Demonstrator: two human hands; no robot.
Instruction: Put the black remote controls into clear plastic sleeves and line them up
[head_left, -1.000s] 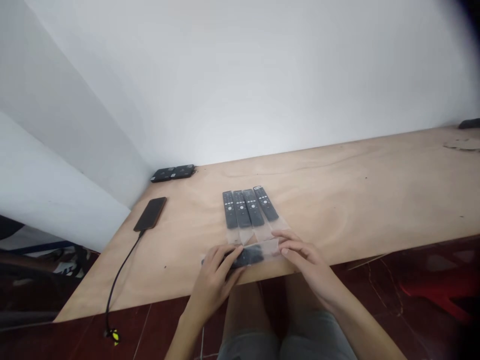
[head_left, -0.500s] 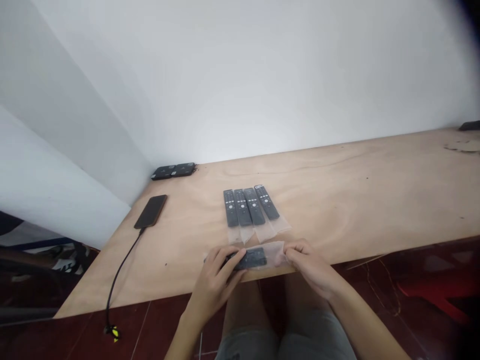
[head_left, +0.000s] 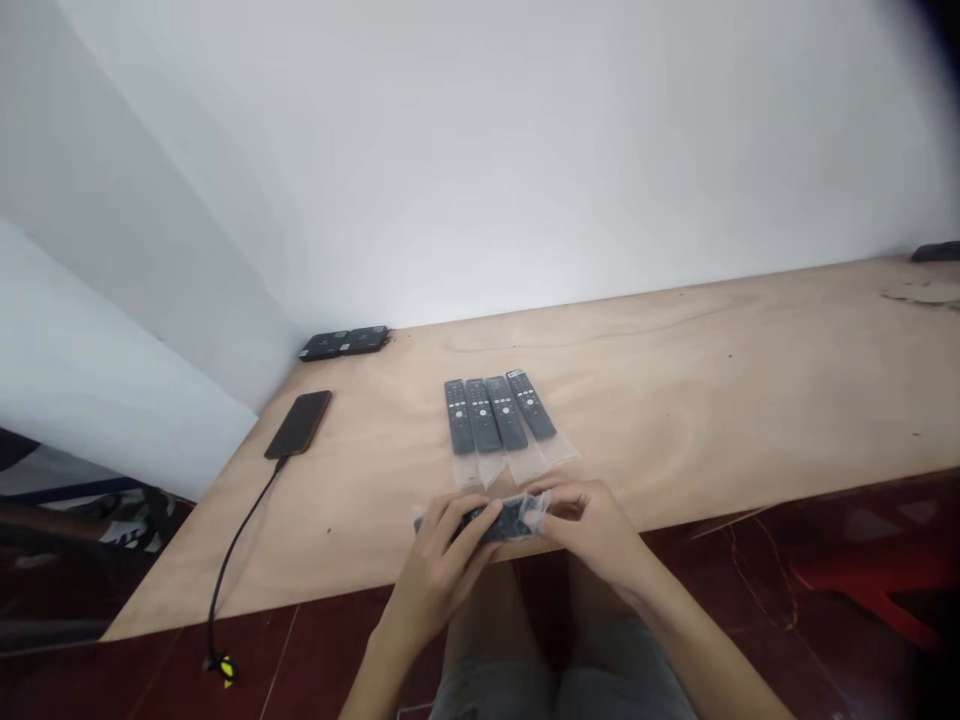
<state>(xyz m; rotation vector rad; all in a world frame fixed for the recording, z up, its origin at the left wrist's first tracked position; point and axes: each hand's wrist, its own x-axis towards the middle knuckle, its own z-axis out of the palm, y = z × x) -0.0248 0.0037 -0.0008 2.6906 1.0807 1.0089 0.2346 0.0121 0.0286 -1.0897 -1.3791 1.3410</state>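
At the table's front edge lies a dark remote control [head_left: 512, 520] in a clear plastic sleeve [head_left: 534, 512]. My left hand [head_left: 448, 545] is closed over the remote's left part and hides much of it. With thumb and fingers, my right hand [head_left: 585, 520] pinches the sleeve's bunched loose end against the remote's right end. Just beyond my hands, several sleeved remotes [head_left: 484, 415] lie side by side with their buttons up. Their empty sleeve ends point toward me, and the rightmost remote [head_left: 531, 405] is tilted.
A phone [head_left: 298, 424] with a black cable [head_left: 238, 540] lies on the left of the wooden table [head_left: 675, 400]. Two flat black boxes [head_left: 364, 340] sit in the back left corner by the white wall [head_left: 525, 170]. A dark object [head_left: 936, 252] is at the far right.
My right hand has moved left and folded the loose sleeve end in toward the remote. My left hand stays on the remote, and the row of remotes is unmoved.
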